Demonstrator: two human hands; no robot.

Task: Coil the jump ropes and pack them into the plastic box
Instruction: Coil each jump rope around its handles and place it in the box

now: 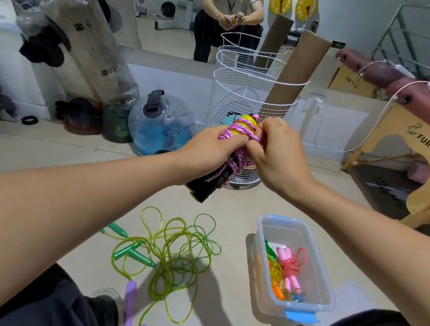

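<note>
Pink jump rope (237, 135) gripped by both hands, left (208, 147), right (276, 152).

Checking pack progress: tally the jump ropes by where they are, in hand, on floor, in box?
In hand: 1, the pink braided rope, gripped by the left hand and pinched by the right hand.
On floor: 2, green-handled rope and purple-handled rope, yellow-green cords tangled together.
In plastic box: at least 2, pink rope and orange rope; more may be hidden.
Total: at least 5.
</note>
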